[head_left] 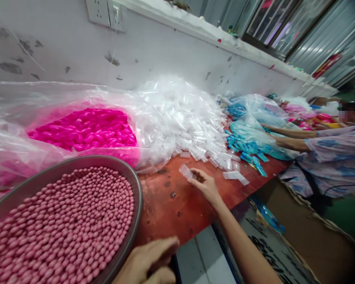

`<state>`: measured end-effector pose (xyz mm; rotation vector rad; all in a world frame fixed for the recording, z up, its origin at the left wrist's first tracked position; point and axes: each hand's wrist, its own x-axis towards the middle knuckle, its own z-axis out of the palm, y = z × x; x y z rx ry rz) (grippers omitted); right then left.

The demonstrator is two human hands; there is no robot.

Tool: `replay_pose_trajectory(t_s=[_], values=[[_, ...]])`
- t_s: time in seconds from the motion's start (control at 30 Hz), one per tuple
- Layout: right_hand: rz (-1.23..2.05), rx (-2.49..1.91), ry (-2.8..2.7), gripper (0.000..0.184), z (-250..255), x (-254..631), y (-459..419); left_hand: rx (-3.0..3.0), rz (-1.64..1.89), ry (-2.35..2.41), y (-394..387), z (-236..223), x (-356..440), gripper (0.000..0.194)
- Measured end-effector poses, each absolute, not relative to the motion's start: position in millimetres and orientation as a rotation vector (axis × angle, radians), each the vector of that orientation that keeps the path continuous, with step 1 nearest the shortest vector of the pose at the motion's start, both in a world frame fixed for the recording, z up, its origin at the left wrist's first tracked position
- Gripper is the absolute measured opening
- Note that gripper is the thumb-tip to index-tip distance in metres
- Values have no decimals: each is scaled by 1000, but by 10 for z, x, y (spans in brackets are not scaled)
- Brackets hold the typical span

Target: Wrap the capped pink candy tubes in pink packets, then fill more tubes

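My right hand pinches a clear plastic tube, flattish and see-through, between thumb and fingertips. It hangs over the red tabletop, just in front of a big heap of the same clear pieces. At the bottom edge, my left hand is beside the rim of a round dark basin. Its fingers are bent and a little apart, with nothing visible in them; motion blurs them slightly. Many small pink oval beads fill the basin.
Behind the basin, an open plastic bag holds bright pink pieces. Blue pieces lie farther right, where another person's arms reach into a bag. A cardboard box stands below the table edge. A wall runs behind.
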<state>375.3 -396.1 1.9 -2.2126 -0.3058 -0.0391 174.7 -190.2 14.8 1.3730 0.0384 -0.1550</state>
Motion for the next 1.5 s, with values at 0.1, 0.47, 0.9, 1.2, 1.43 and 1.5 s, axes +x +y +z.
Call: replay_pose_trajectory(t_s=[0.1,0.47,0.9,1.2,1.43,1.5], values=[[264,-1604,-221,38,94,3249,-3781,1079,-276,76,-2085,96,2108,57],[384,-1100,203,34,-173,2475,-3810,923,311,214,-2342,153,2595,16],[561,-1153,85,32,-120,2533,-3711,1141,-132,149,-2498,-143,2527,52],[-516,-2923,-17,41,27,3672,-5184,1052,-103,361,-2523,30,2545,69],[-369,-3105,-287,44,-77,4228,-5608,1154,-40,391,-2470,-59,2618,55],[-364,-3081,-355,42,-64,4159,-5461,1168,-54,395,-2459,-89,2643,44]])
